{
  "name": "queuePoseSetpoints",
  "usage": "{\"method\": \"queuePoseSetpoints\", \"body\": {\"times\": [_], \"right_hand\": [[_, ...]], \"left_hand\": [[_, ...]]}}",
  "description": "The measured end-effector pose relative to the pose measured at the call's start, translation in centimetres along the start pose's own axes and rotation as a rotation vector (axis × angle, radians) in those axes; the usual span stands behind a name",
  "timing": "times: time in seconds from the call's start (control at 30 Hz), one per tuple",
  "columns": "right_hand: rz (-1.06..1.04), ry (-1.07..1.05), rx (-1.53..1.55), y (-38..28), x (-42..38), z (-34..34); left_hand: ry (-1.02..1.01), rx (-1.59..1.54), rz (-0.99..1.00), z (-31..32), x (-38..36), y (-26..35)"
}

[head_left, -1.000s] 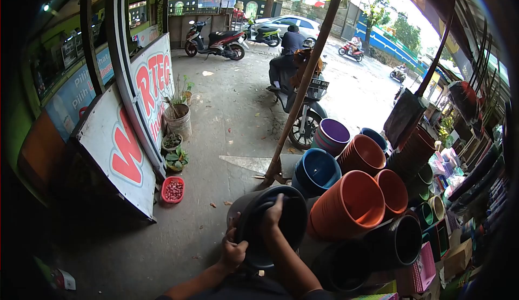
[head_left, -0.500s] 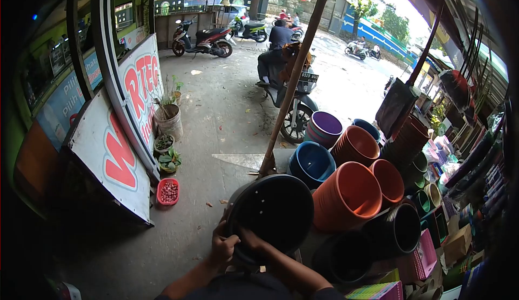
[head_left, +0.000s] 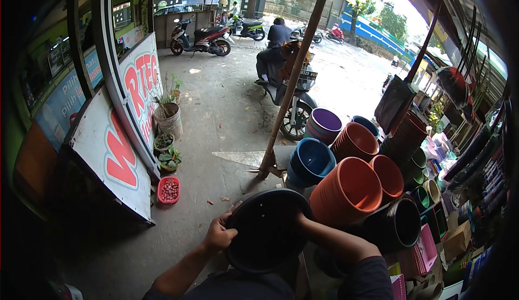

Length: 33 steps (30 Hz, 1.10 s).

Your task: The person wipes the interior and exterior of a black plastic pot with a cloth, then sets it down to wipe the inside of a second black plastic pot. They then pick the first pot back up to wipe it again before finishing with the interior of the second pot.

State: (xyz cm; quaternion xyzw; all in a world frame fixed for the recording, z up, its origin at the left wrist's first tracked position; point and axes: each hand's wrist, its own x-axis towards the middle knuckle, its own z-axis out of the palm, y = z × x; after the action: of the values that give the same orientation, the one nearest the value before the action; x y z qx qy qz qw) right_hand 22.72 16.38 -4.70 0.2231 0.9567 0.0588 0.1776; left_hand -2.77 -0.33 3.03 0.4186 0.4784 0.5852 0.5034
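Observation:
A large black plastic pot (head_left: 265, 240) is tilted in front of me, its open mouth facing me. A few small spots of light show inside it, like holes. My left hand (head_left: 219, 233) grips the pot's left rim, thumb at the edge and fingers around the outside. My right hand (head_left: 300, 220) reaches over the mouth into the pot by the right inner wall. Its fingers are lost in the dark interior. Right of the pot stand a stack of orange pots (head_left: 346, 189) and a blue pot (head_left: 311, 159).
A wooden pole (head_left: 292, 83) slants up just beyond the pot. More black pots (head_left: 397, 224) and pink baskets (head_left: 427, 248) crowd the right. Left are a lettered sign board (head_left: 116, 159), potted plants (head_left: 170, 119) and a red basket (head_left: 168, 190). A person (head_left: 278, 35) sits on a parked motorbike (head_left: 294, 105).
The black pot has tipped and shifted slightly down. My right hand has moved from the left inner side to the right inner side. My left hand stays on the left rim.

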Motion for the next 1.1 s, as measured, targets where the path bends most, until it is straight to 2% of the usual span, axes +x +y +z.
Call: {"method": "queuePoseSetpoints", "body": {"times": [0.1, 0.13, 0.17, 0.2, 0.27, 0.3, 0.33, 0.4, 0.43, 0.5, 0.57, 0.63, 0.7, 0.77, 0.8, 0.87, 0.93, 0.97, 1.03, 1.1], "right_hand": [[0.142, 0.001, 0.044, 0.0, 0.4, -1.3], [-0.114, -0.280, -0.127, -0.5, 0.2, -0.8], [-0.090, -0.384, 0.026, -1.8, 0.2, 0.9], [-0.046, -0.329, 0.195, -4.5, -0.6, -0.7], [-0.070, -0.226, 0.650, -8.7, -0.8, -0.6], [-0.135, -0.239, 0.697, -10.6, 0.4, 1.8], [-0.103, -0.269, 1.307, -11.7, 0.1, -0.1], [0.218, -0.325, 1.930, -13.0, -0.6, -8.6], [0.217, -0.325, 1.935, -13.1, 0.1, -9.9], [0.196, 0.060, 2.631, -12.7, 1.1, -12.2], [0.334, 0.330, 2.915, -9.7, 0.7, -15.4], [0.322, 0.665, 2.976, -6.7, 0.1, -16.9], [0.375, 0.719, 2.954, -5.8, 0.9, -13.8], [0.516, 0.695, 2.650, -6.9, 1.4, -11.7], [0.616, 0.609, 2.497, -8.5, 0.8, -13.0], [0.586, 0.062, 2.018, -10.5, -0.6, -12.5], [0.181, -0.033, 1.964, -13.6, -1.6, -10.0], [0.052, -0.219, 1.866, -14.4, -1.6, -6.2], [-0.189, 0.055, 1.389, -13.7, -3.1, -3.1], [-0.147, -0.084, 0.631, -10.5, -5.5, -2.4]], "left_hand": [[0.118, -0.059, 0.079, 0.4, -0.5, 1.6], [0.140, -0.201, 0.049, 0.6, -0.8, 2.3], [0.159, -0.344, 0.020, 0.8, -0.7, 2.5], [0.154, -0.346, 0.023, 1.0, -0.5, 2.4], [0.222, -0.173, 0.216, 1.6, -0.7, 1.4], [0.221, -0.174, 0.218, 1.9, -0.7, 0.9], [0.227, -0.075, 0.251, 2.2, -0.7, 0.4], [0.232, 0.042, 0.306, 2.5, -0.9, -2.3], [0.230, 0.045, 0.303, 2.9, -1.2, -2.2], [0.260, 0.016, 0.243, 3.7, -1.7, -1.5], [0.259, 0.045, 0.255, 3.6, -2.4, -2.7], [0.224, 0.108, 0.275, 3.6, -3.1, -3.0], [0.231, 0.085, 0.253, 3.7, -3.3, -4.0], [0.237, 0.056, 0.236, 3.9, -2.9, -4.2], [0.258, 0.046, 0.214, 4.2, -2.8, -4.0], [0.270, 0.029, 0.185, 4.6, -2.5, -3.4], [0.305, -0.025, 0.197, 4.2, -1.8, -2.3], [0.303, -0.024, 0.198, 3.4, -1.5, -2.2], [0.301, -0.167, 0.207, 1.6, -0.7, -2.2], [0.299, -0.157, 0.223, 0.8, -0.9, -0.7]]}}
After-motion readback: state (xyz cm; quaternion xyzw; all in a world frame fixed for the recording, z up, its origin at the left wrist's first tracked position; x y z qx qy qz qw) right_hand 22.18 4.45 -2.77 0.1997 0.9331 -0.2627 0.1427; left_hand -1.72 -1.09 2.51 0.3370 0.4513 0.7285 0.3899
